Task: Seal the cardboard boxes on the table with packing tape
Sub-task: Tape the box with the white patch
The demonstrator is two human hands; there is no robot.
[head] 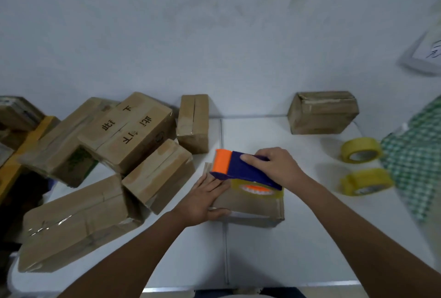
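**Dispenser on the box at mid-desk**

White desk (298,238) runs under everything you see, backed by a pale wall, with a seam down its middle. Your biggest load sits toward the left edge: a heap of cardboard boxes (100,154) lying at odd angles, some leaning on one another, one with black printed characters on its top, and the large one nearest you showing clear tape across it. A lone upright box (193,122) stands at the back of that heap, against the wall. Another closed box (322,111) sits apart toward the back right. Green checked cloth (415,154) covers the right edge.

Near the middle of the desk lies the box you are working on (250,204). Your left hand (202,202) lies flat on its left end, fingers straight and pressing the top, thumb down along the near side. Your right hand (274,166) grips the blue body of the tape dispenser (238,166), fingers curled over it. The dispenser rests on the box top, its orange front pointing to the left, its clear tape roll at the box's right end.

Two yellow tape rolls (361,149) sit just beside the cloth, one behind the other, well apart from your hands.
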